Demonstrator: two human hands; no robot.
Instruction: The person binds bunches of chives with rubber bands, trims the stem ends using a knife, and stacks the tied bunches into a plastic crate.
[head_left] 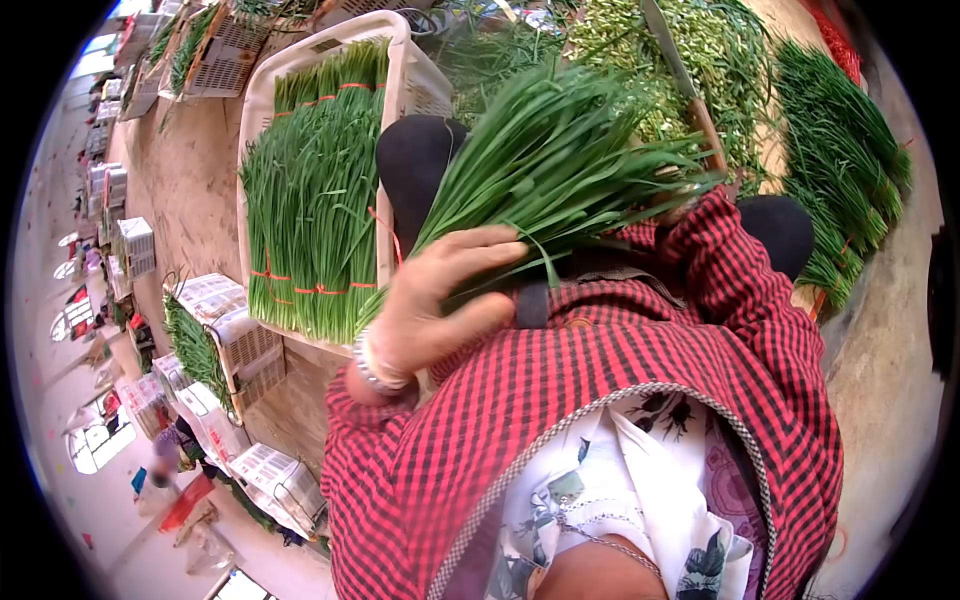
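Observation:
A loose bunch of long green leaves (560, 160) lies slanted across the lap, its stems towards the lower left. My left hand (435, 300), with a bracelet at the wrist, rests against the near side of the bunch. Its fingers are stretched out and the thumb stands apart from them. At the other end, leaf tips cover most of my right hand (680, 200), so its fingers cannot be made out. Beside my left hand stands a white crate (398, 75) with upright green bundles (315, 190) tied with red bands.
A knife (668, 48) with a wooden handle lies over cut trimmings (620, 50) beyond the lap. Tied green bundles (835, 160) lie at the right. More crates (255, 365) line the left, and a person (170, 445) is farther off.

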